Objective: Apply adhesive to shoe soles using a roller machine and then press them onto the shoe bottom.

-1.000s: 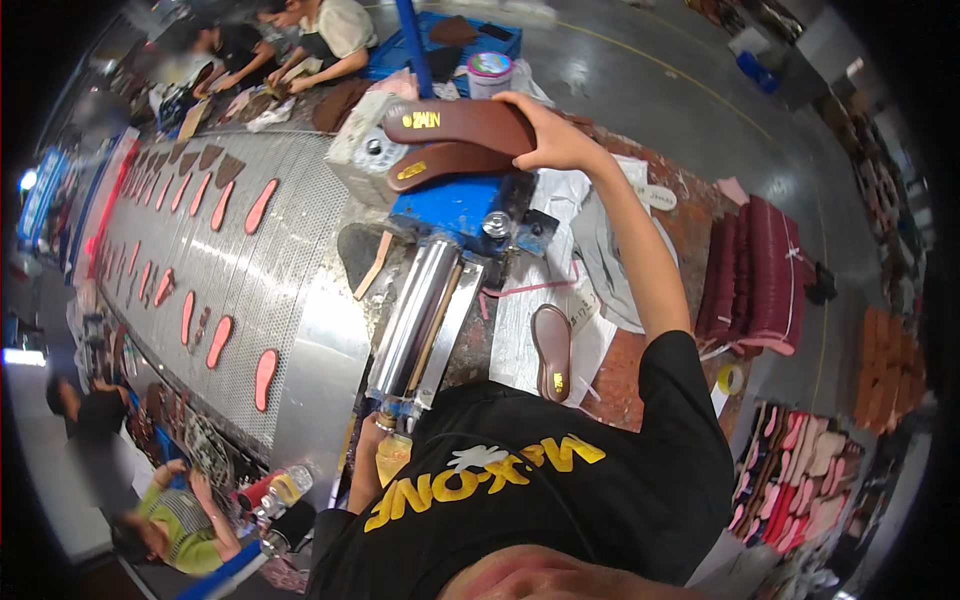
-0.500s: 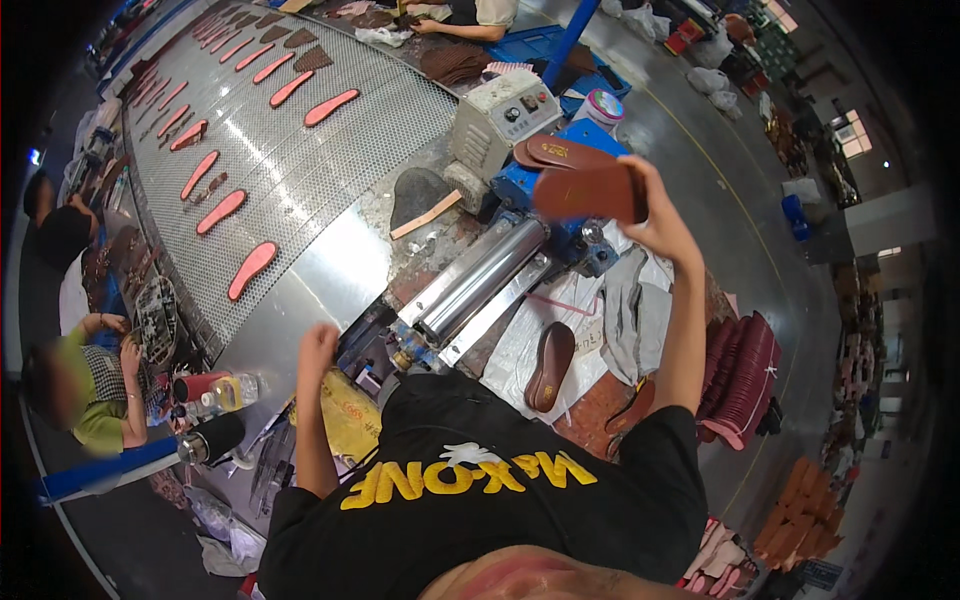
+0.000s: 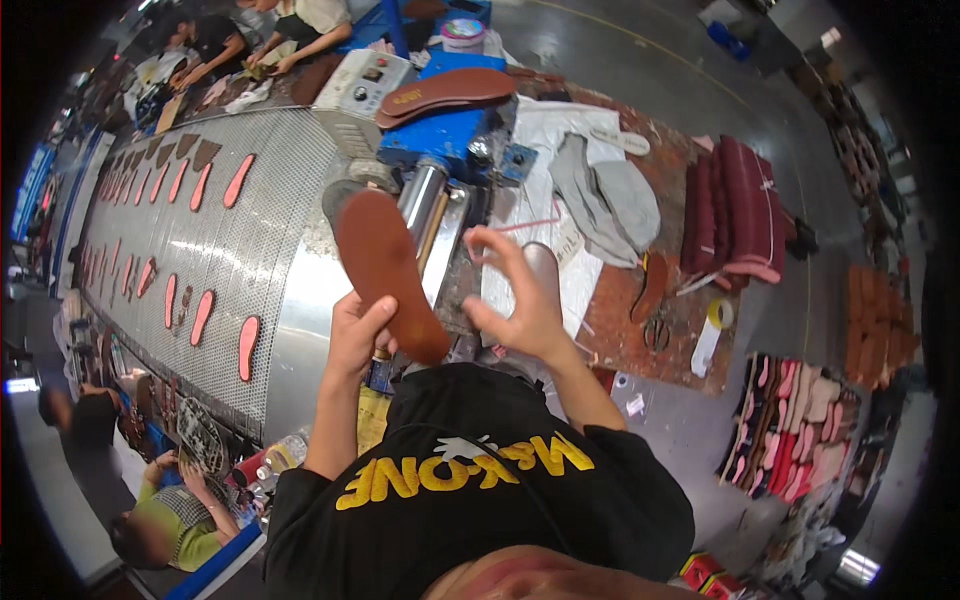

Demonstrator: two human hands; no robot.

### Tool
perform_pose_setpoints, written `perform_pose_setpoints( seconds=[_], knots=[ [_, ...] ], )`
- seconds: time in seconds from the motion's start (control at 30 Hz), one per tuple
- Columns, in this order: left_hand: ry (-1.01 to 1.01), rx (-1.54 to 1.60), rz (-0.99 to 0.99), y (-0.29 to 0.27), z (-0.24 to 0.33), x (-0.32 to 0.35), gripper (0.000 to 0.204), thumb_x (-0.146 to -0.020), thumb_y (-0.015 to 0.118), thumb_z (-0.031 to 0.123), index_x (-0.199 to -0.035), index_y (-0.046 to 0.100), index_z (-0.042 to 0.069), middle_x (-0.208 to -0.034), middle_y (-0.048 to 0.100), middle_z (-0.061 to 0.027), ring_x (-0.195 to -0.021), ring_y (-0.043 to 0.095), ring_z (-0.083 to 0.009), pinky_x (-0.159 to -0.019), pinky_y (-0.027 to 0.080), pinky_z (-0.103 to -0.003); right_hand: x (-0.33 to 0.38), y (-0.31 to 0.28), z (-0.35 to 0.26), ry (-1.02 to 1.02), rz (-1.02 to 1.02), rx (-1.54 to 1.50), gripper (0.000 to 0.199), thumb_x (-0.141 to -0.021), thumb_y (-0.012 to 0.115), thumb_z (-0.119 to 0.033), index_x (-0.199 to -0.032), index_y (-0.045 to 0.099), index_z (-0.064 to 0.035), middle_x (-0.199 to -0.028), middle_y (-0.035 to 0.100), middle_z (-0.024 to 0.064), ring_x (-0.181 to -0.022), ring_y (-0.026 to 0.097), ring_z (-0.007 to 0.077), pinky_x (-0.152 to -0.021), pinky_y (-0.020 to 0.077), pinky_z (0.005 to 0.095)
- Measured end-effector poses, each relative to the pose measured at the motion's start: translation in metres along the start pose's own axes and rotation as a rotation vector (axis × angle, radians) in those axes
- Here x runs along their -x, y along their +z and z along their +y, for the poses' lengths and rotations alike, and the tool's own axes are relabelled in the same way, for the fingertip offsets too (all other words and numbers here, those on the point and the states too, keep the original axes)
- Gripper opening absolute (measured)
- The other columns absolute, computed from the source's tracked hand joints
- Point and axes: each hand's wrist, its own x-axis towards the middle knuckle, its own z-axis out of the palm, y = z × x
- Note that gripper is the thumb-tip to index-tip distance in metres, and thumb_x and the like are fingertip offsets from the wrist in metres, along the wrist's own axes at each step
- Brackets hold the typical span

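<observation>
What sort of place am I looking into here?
Most likely a footwear workshop: pink sole-shaped pieces lie in rows on a perforated metal bed, the left hand holds a brown sole-shaped piece, and a blue machine stands on the worktable.

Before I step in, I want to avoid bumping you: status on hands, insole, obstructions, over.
Left hand holding brown insole. Right hand open, apart from it. From above, insole hides part of steel roller; two insoles lie stacked on blue machine.
</observation>
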Motion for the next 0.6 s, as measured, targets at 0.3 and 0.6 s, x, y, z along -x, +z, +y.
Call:
perform_pose_setpoints(
  seconds=[0.3,0.6],
  knots=[
    [0.04,-0.388,-0.218,0.035,-0.023,-0.004,0.019,-0.081,0.061,0.003,-0.097,0.055,-0.005,-0.085,0.063,-0.0093,-0.078,0.062,-0.0141,-0.07,0.05,-0.025,0.057,0.011,0.031,0.245,0.145,0.534,0.047,-0.063,0.058,0.002,-0.108,0.047,-0.0026,-0.093,0.046,0.0173,-0.091,0.049,0.0388,-0.077,0.0419,0.0402],
    [0.196,-0.991,-0.262,-0.121,0.022,-0.06,0.049,-0.069,0.068,0.005,-0.115,0.052,0.003,-0.121,0.05,-0.012,-0.112,0.049,-0.024,-0.09,0.042,-0.033,0.08,-0.018,0.111,0.286,0.221,0.78,0.039,-0.067,0.056,0.006,-0.104,0.052,-0.0045,-0.09,0.047,0.0181,-0.087,0.05,0.0382,-0.076,0.0415,0.0398]
  ],
)
